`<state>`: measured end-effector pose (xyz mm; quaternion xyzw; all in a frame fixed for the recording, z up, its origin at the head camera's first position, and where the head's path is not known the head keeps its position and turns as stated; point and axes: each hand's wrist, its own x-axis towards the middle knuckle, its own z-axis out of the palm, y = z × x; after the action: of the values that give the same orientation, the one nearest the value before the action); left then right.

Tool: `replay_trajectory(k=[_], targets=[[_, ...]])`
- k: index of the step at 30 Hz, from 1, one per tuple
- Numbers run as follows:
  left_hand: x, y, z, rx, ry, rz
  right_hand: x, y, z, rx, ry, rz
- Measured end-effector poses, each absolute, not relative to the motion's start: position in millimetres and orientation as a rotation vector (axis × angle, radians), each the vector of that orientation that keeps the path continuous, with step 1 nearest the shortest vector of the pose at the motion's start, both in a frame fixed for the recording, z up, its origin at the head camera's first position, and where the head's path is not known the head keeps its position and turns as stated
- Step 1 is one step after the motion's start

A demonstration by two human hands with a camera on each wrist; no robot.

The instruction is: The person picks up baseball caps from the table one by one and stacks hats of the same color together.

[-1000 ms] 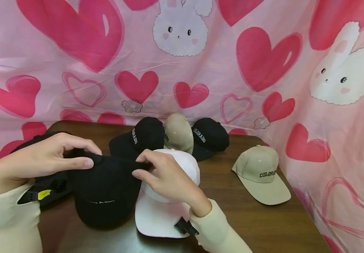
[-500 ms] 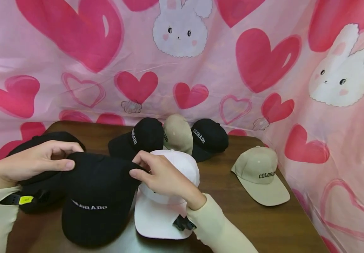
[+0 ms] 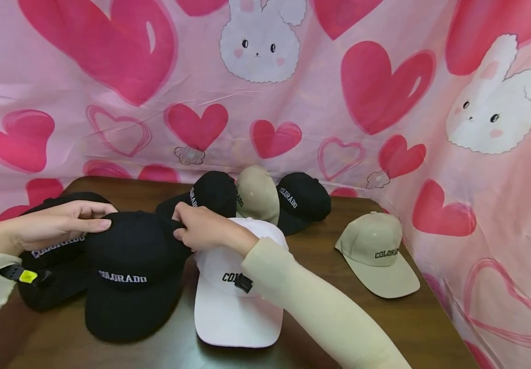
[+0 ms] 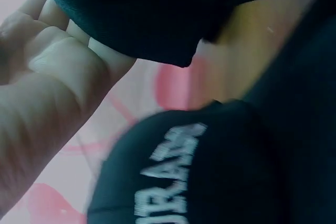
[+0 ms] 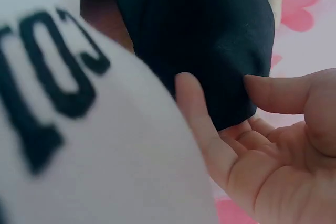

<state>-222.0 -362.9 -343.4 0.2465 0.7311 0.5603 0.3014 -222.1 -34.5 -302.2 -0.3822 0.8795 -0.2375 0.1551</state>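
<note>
A black baseball cap [image 3: 133, 246] with COLORADO across its front hangs low over the table, its brim toward me. My left hand [image 3: 67, 225] pinches its left rear edge, with the thumb on the near side. At the right rear edge, my right hand [image 3: 210, 228] grips the fabric between thumb and fingers, as the right wrist view also shows. Below and right of that hand lies a white cap [image 3: 239, 320], partly covered by my forearm. Another black cap [image 3: 53, 282] sits behind my left hand; its lettering [image 4: 168, 177] fills the lower left wrist view.
Two black caps [image 3: 214, 192] [image 3: 306, 197] and a beige cap [image 3: 258, 195] stand in a row at the back. A second beige cap [image 3: 376, 251] rests at the right. The brown table [image 3: 339, 312] meets a pink heart-print cloth [image 3: 311, 92].
The black cap has moved left and come into fuller view, showing its lettering. My right hand has shifted left with it, uncovering part of the white cap's letters.
</note>
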Motion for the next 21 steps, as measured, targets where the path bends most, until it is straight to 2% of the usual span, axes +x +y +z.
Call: replay_trajectory(k=[2, 10, 21], targets=[[-226, -364, -347, 0.585, 1.933, 1.483, -226, -40, -304, -1.080, 2.523, -0.606], [-237, -373, -359, 0.584, 1.868, 1.463, -227, -60, -305, -0.968, 2.548, -0.344], [-237, -368, -378, 0.488, 1.879, 1.478, -223, -74, -317, -0.810, 2.514, -0.175]])
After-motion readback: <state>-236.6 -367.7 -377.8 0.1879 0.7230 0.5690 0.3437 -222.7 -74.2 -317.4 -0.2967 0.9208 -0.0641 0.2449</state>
